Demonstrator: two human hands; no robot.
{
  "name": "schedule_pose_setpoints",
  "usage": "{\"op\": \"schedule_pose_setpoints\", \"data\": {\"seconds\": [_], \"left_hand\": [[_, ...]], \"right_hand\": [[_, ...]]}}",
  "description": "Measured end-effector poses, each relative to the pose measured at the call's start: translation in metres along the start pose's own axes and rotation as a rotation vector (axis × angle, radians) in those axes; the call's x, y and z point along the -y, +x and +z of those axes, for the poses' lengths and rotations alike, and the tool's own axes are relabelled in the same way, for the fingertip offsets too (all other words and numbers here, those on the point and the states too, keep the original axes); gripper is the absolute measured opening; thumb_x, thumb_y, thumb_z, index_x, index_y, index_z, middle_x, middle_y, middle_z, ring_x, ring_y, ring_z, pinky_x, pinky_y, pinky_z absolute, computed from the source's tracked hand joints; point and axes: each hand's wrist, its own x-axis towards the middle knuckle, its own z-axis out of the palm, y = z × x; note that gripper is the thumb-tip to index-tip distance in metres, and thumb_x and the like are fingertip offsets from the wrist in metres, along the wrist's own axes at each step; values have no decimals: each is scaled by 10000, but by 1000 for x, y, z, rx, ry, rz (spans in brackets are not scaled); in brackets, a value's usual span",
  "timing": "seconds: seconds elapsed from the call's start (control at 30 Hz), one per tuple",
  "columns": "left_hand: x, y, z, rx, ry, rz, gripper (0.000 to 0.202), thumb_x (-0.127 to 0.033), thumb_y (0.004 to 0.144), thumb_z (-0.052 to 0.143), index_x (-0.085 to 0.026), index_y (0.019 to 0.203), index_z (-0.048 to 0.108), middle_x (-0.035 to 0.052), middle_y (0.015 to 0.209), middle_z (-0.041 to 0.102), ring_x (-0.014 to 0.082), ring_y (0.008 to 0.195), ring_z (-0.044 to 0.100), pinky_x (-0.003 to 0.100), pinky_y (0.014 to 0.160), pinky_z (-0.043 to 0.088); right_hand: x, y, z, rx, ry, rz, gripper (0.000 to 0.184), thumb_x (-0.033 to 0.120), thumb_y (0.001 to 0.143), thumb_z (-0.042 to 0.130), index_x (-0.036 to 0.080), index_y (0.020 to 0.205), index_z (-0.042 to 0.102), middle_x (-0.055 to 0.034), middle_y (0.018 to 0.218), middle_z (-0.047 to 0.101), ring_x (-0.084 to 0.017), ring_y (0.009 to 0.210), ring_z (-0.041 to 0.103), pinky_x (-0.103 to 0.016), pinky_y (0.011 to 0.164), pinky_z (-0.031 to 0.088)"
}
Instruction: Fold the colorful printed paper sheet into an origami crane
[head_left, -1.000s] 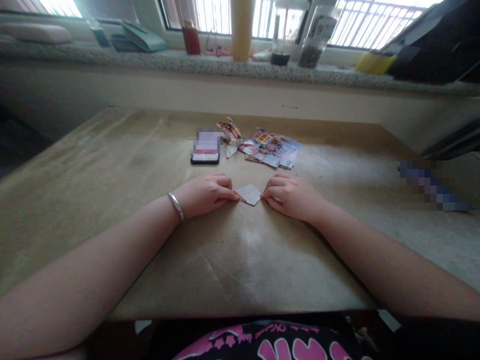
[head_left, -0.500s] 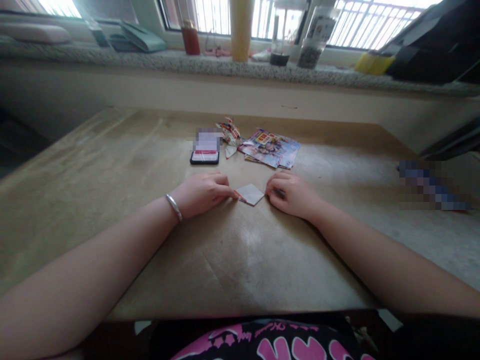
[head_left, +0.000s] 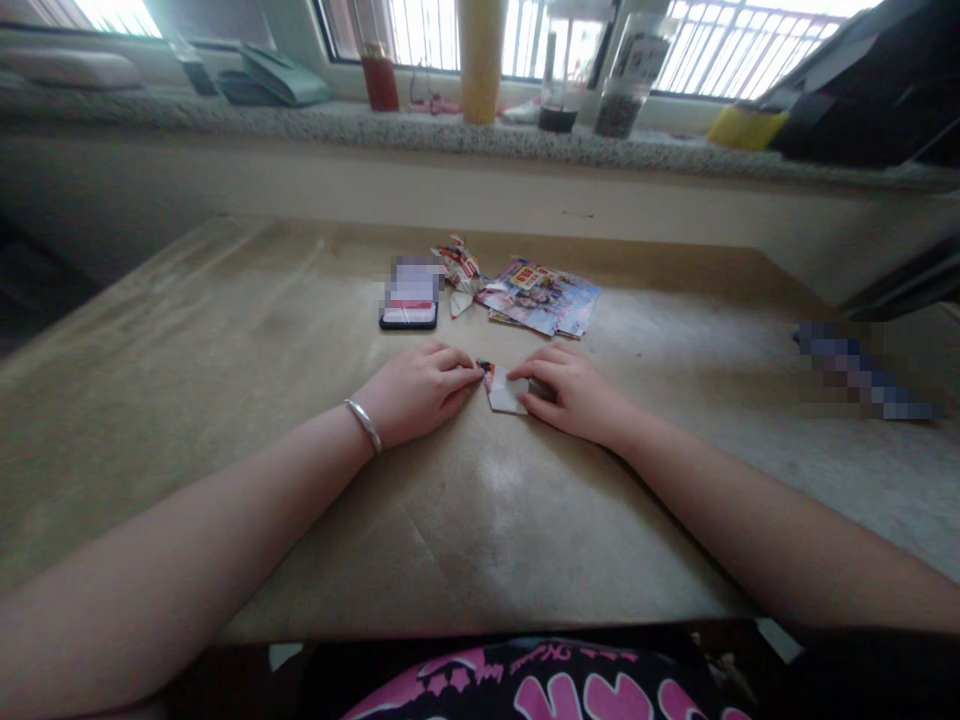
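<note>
**Held flat: small folded paper (head_left: pixel 502 395) on the counter (head_left: pixel 225 400)**

Left hand (head_left: pixel 420 393) comes in from the left, fingers curled, left fingertips (head_left: pixel 475 372) up against the paper's left side by the printed corner. Right hand (head_left: pixel 574 392) comes in from the right, right fingertips (head_left: pixel 519 377) lying over the paper's right part. Grip: the two hands are close together around the paper, fingers bent and bearing down toward the counter. No clear pinch, so can't tell if it's clamped or only pressed.

Handling call: a piece this small likely skids easily, so steady pressure from flat finger pads, with one hand pinning it, looks best for keeping the edges lined up.

Paper: mostly white face up, narrow and pointed, with orange-red and dark print at the top left corner. Part of it is hidden under the right fingers. It lies flat around the middle of the counter, well in from the near edge.

Nearby: black-cased phone (head_left: pixel 409 318) with blurred screen, folded printed paper figure (head_left: pixel 459 272) just beside it, loose glossy printed sheets (head_left: pixel 541 297) to the right. Silver bangle (head_left: pixel 364 426) on the left wrist. Blurred object (head_left: pixel 862 370) toward the right edge. Past the far edge, a granite window ledge (head_left: pixel 375 125) holds a red bottle (head_left: pixel 380 80), a yellow cylinder (head_left: pixel 480 60) and a glass jar (head_left: pixel 622 75).
</note>
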Motion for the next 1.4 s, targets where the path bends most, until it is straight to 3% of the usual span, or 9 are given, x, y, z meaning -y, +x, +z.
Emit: {"op": "schedule_pose_setpoints", "data": {"seconds": [0.2, 0.4, 0.57, 0.73, 0.93, 1.03, 1.17, 1.4], "left_hand": [[-2, 4, -2, 71, -199, -81, 338, -264, 910, 455, -131, 1191, 588, 107, 1200, 634, 214, 1125, 569, 374, 1010, 456], [1, 3, -2, 114, -223, -32, 415, -342, 919, 463, -152, 1277, 550, 106, 1335, 560, 223, 1254, 495, 383, 1088, 393], [2, 5, 3, 113, -162, -46, 402, -331, 944, 413, -183, 1285, 567, 89, 1366, 543, 224, 1279, 478, 410, 1105, 377], [4, 10, 8, 56, -130, -40, 384, -293, 954, 381, -175, 1234, 615, 102, 1310, 585, 226, 1220, 524, 424, 1080, 402], [8, 12, 8, 113, -222, -83, 389, -327, 931, 438, -160, 1248, 590, 87, 1361, 546, 244, 1298, 450, 433, 1106, 370], [3, 14, 7, 129, -256, -115, 377, -326, 931, 440, -162, 1236, 588, 87, 1360, 544, 238, 1303, 446, 434, 1111, 359], [-10, 18, 8, 57, -254, -213, 328, -336, 915, 475, -158, 1148, 623, 99, 1301, 582, 235, 1251, 492, 422, 1098, 370], [-13, 20, 6, 58, -158, -315, 257, -348, 873, 536, -168, 1022, 644, 89, 1110, 649, 239, 1049, 591, 403, 945, 464]], "right_hand": [[4, 1, 1, 10, -5, -58, 285, 286, 864, 562, 193, 1108, 676, -84, 1038, 671, -226, 980, 570, -393, 918, 468], [5, 4, 3, 32, 12, -90, 329, 294, 869, 562, 191, 1170, 644, -73, 1194, 652, -235, 1137, 530, -410, 1015, 429], [5, 7, 6, -3, -7, -38, 321, 323, 874, 550, 176, 1140, 654, -85, 1175, 661, -238, 1147, 531, -411, 1023, 427], [7, 10, 9, 34, -100, 17, 439, 356, 886, 504, 165, 1275, 576, -113, 1302, 581, -272, 1219, 473, -453, 1057, 385], [8, 12, 10, 85, -173, 128, 569, 430, 837, 540, 224, 1366, 495, -119, 1388, 498, -330, 1271, 408, -531, 1056, 325], [9, 13, 9, 97, -174, 153, 586, 452, 825, 544, 246, 1371, 486, -112, 1401, 485, -343, 1272, 399, -544, 1048, 316], [8, 13, 10, 84, -156, 162, 618, 470, 818, 550, 172, 1358, 498, -135, 1406, 480, -344, 1267, 408, -530, 1051, 327], [-1, 15, 13, -54, 9, 209, 311, 332, 837, 567, 195, 1097, 670, -90, 1216, 633, -262, 1131, 548, -457, 992, 409]]}}
